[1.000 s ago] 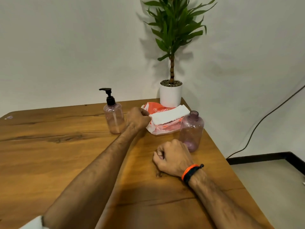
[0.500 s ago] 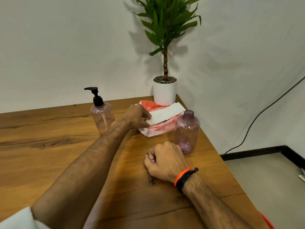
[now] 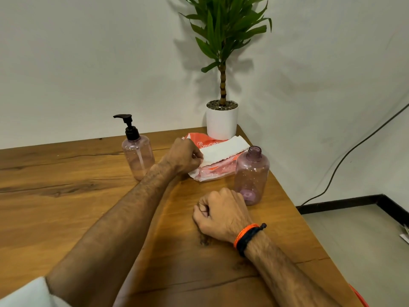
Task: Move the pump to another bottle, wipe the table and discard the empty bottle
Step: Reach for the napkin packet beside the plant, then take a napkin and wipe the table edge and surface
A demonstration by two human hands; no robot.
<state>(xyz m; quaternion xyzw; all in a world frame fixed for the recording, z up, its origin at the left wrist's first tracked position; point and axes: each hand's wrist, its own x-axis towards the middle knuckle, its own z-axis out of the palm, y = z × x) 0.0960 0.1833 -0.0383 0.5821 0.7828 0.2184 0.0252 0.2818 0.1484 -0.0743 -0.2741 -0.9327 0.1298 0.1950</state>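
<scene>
I see my left hand (image 3: 184, 155) reached out across the wooden counter (image 3: 66, 196) to the near end of a folded white cloth (image 3: 223, 150). Its fingers (image 3: 197, 155) are curled in tight and pinch the cloth's left edge. The cloth lies on top of an orange and white packet (image 3: 212, 171), which sits just in front of a white pot (image 3: 222, 122) holding a green plant (image 3: 223, 29) at the counter's far right corner.

My right hand (image 3: 221, 214) rests on the counter nearer to me, knuckles up, its fingers folded into a fist. I see nothing held in it. An orange and black band (image 3: 249, 237) circles that wrist.

The bottle with the black pump (image 3: 128, 126) stands upright to the left of my left hand, close beside the wrist; I cannot tell whether they touch. This pump bottle (image 3: 138, 158) is clear pink. The second pink bottle (image 3: 251, 173), its neck open with no cap, stands upright just beyond my right hand and just beside the packet's right end.

A dark cable (image 3: 354, 147) runs down the wall on the right to the floor.
</scene>
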